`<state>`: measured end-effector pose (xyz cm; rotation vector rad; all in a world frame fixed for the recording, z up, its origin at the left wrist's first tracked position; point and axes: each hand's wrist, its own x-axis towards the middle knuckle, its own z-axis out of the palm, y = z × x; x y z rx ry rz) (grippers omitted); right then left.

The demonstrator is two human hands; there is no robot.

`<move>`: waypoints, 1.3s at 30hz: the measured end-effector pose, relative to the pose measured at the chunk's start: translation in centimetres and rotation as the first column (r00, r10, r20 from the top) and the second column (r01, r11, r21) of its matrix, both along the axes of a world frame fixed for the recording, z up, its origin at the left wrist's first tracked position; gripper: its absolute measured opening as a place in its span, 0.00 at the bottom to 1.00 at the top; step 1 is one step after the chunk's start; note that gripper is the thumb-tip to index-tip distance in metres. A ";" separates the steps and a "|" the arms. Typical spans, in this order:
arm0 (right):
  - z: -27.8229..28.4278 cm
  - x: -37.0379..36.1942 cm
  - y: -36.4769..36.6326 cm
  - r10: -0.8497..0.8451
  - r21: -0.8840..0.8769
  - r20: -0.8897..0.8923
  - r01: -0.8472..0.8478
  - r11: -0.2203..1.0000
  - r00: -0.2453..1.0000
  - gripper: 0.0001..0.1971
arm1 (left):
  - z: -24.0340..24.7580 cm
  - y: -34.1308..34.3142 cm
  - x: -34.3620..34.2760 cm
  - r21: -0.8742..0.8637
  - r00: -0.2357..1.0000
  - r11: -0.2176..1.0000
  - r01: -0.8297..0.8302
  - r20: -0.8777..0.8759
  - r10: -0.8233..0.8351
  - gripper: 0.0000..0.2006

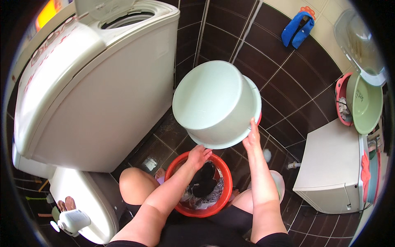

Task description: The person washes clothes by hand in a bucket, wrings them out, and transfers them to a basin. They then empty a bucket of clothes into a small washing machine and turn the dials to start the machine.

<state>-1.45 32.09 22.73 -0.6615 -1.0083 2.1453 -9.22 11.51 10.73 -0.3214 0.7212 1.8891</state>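
Observation:
A large pale green basin [214,99] is tipped on its side, its smooth underside facing up and left. My right hand [252,136] grips its rim at the lower right, thumb laid along the outside. At the near edge my left hand [199,157] has its fingers at the rim; part of the grip is hidden. Just below, between my knees, stands a red tub [225,173] with wet-looking black and patterned laundry [203,183] in it. A sliver of something red [259,118] shows behind the basin's right rim.
At the left stands a white washing machine [111,86] with its lid raised. A toilet [88,201] with a white pump bottle [75,220] is lower left. On the right are a white cabinet [329,160] and a green basin [366,107]. A blue cloth item [297,31] hangs on the tiled wall.

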 end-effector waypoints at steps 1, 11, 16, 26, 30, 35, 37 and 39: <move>0.8 0.7 -0.3 -0.003 -0.007 0.003 0.003 1.000 1.000 0.24 | -0.3 -0.6 0.0 -0.012 1.000 1.000 -0.015 -0.019 0.015 0.13; 2.1 5.6 3.7 0.006 -0.040 0.035 -0.005 0.999 0.999 0.31 | 5.6 -3.2 1.9 -0.039 0.948 0.995 0.097 -0.300 -0.104 0.24; 3.3 6.3 6.7 0.002 0.070 0.135 -0.012 0.997 0.991 0.28 | 6.8 -3.8 2.9 0.004 0.902 0.983 0.183 -0.399 -0.166 0.24; 1.6 8.5 8.5 -0.023 0.074 0.176 0.010 0.997 0.984 0.20 | 5.9 -4.1 4.2 0.026 0.880 0.961 0.274 -0.410 -0.239 0.26; 1.6 6.7 5.7 -0.027 0.054 0.149 0.019 0.998 0.989 0.20 | 5.4 -4.6 3.8 0.004 0.897 0.973 0.230 -0.388 -0.210 0.28; 1.2 7.6 5.4 0.190 0.429 0.160 -0.242 0.870 0.969 0.22 | 5.4 -4.4 4.2 -0.011 0.896 0.976 0.219 -0.392 -0.206 0.28; 0.3 8.2 4.8 0.056 0.563 0.274 -0.208 0.800 0.960 0.24 | 5.3 -4.4 3.8 -0.014 0.900 0.973 0.230 -0.377 -0.218 0.29; -0.2 8.0 4.5 0.050 0.558 0.272 -0.199 0.806 0.961 0.24 | 5.3 -4.6 3.2 -0.026 0.916 0.976 0.218 -0.338 -0.214 0.28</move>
